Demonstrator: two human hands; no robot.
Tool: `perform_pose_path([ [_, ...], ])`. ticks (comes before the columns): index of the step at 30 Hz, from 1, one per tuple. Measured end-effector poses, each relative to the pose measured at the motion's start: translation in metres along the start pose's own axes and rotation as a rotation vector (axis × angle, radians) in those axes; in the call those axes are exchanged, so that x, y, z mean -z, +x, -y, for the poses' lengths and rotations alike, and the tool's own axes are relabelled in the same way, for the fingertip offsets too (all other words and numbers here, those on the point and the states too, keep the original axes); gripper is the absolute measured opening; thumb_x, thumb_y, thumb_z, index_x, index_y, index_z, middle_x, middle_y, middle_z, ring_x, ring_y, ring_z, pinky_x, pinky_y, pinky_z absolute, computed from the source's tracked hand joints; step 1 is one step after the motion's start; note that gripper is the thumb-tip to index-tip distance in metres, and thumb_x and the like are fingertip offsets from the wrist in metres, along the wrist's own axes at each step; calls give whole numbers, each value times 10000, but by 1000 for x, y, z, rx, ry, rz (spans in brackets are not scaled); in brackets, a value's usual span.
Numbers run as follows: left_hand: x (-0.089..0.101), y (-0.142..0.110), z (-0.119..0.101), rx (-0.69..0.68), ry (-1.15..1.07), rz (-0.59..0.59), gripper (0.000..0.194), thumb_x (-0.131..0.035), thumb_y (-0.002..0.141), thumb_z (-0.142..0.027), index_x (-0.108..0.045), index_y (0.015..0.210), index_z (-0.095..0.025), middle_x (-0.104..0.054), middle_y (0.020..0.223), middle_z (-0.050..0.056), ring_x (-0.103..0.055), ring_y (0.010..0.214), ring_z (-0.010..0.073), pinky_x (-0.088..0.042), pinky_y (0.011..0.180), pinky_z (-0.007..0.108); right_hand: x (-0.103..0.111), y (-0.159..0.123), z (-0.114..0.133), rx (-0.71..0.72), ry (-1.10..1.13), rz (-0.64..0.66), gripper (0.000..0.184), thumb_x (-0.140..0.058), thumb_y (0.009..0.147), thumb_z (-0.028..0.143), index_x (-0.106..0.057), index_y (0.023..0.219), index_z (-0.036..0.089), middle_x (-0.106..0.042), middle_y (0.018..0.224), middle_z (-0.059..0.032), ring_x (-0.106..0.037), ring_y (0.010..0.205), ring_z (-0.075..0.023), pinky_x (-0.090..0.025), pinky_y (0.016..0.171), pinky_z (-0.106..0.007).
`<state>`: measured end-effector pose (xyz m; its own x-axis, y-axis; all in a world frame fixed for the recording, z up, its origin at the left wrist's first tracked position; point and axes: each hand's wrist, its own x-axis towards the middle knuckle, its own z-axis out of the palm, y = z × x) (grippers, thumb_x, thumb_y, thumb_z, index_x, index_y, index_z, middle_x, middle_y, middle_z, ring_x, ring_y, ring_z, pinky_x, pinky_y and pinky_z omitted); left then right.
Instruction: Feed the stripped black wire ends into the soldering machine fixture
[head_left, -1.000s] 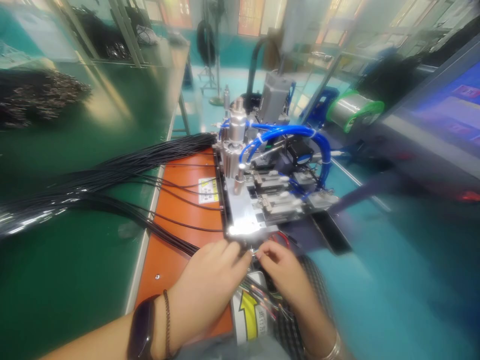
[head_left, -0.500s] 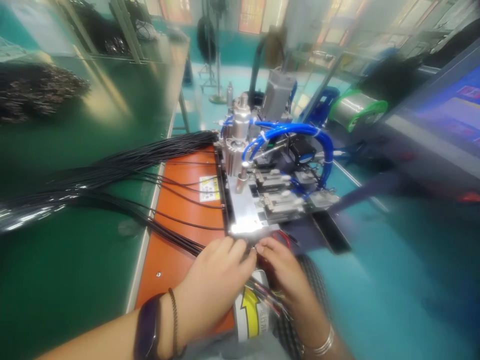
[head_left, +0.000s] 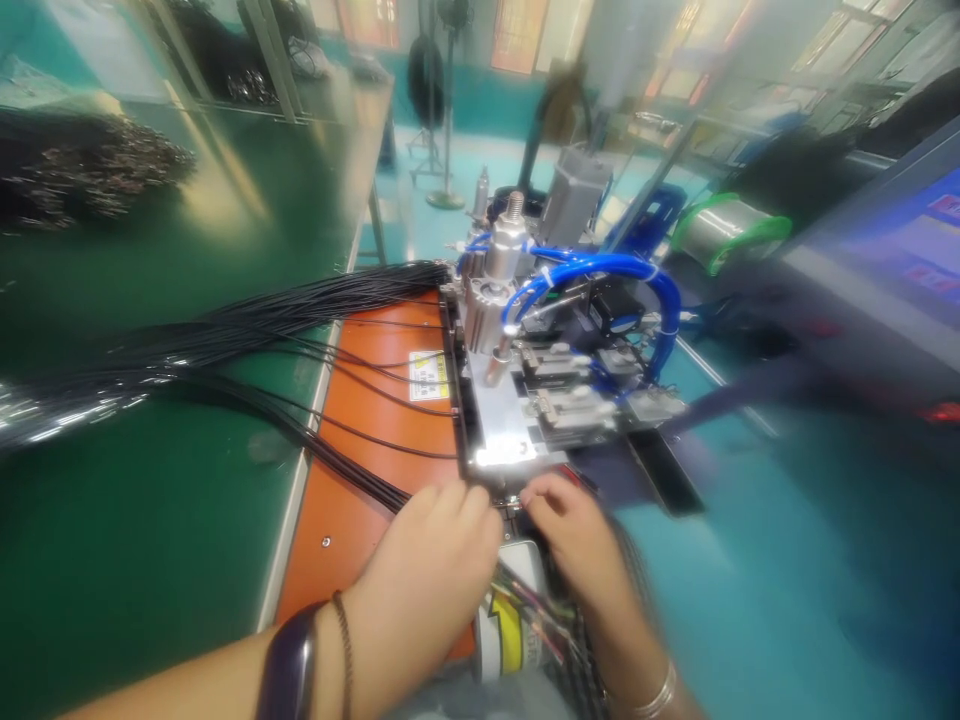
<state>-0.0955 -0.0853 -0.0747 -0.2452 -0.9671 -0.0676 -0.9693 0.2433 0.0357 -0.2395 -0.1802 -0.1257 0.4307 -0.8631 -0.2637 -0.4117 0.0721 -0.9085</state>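
My left hand is closed round a bundle of black cables at the near end of the machine. Stripped, coloured wire ends stick out below its fingers. My right hand is closed in a pinch at the small metal fitting under the bright metal plate; what sits between its fingertips is too small to make out. A short gap lies between the two hands. Beneath them shows a white label with a yellow arrow.
Silver cylinders and a looped blue air hose top the machine. Long black cables run from the green table across the orange panel. A wire spool and a screen stand at right.
My left hand has drawn back a little to the left, widening the gap between the hands. The right hand stays by the fitting. The whole view has shifted slightly.
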Motion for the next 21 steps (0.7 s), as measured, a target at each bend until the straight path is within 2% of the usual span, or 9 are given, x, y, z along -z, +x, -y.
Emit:
perform_pose_path([
  [3,0,-8,-8,60,76,-1,237,-435,742,-66,-610,887,-135,-565,857,107,-525,798,274,-471,632,397,-1,-1,-4,26,6,-16,217,-553,767,375,-603,749,164,-591,708,-22,-524,657,-164,-404,567,-247],
  [6,-2,-12,-13,102,102,40,301,-420,723,-40,-620,928,-131,-581,839,110,-540,760,266,-482,641,401,2,-5,-9,72,7,-114,221,-557,801,370,-614,857,164,-585,723,-22,-525,637,-158,-437,581,-255],
  [9,-3,-10,-13,122,51,113,308,-436,709,-43,-611,945,-136,-582,838,98,-552,756,267,-490,673,420,9,-16,-12,244,-32,-183,130,-548,852,299,-597,903,190,-588,804,-29,-539,672,-149,-452,608,-253],
  [11,-2,-8,-11,145,0,171,285,-452,714,-59,-604,941,-139,-583,853,95,-557,778,274,-489,698,433,15,-23,-10,479,-104,-97,97,-558,862,205,-594,951,223,-582,863,-27,-548,758,-153,-457,675,-263],
  [13,1,-6,-8,170,-46,211,272,-451,726,-60,-598,940,-144,-587,878,95,-561,803,275,-484,729,443,21,-30,-6,717,-198,100,239,-552,864,121,-589,1054,260,-578,901,-27,-531,840,-161,-451,749,-285],
  [15,3,-5,-6,179,-79,234,269,-435,741,-48,-595,932,-151,-591,893,91,-565,821,273,-477,752,450,24,-33,-1,864,-282,272,349,-537,873,85,-570,1154,290,-584,929,-32,-507,861,-164,-446,774,-300],
  [17,4,-5,-3,185,-100,250,265,-410,766,-41,-599,916,-152,-601,894,90,-570,837,273,-472,769,458,23,-34,2,926,-321,327,362,-525,890,92,-572,1180,304,-593,932,-34,-489,847,-163,-445,758,-297],
  [21,6,-3,6,220,-113,194,265,-409,801,-49,-611,948,-137,-619,1004,124,-567,958,276,-444,860,468,16,-32,-3,939,-282,289,283,-524,902,127,-603,1134,268,-616,918,-36,-489,861,-171,-445,760,-305],
])
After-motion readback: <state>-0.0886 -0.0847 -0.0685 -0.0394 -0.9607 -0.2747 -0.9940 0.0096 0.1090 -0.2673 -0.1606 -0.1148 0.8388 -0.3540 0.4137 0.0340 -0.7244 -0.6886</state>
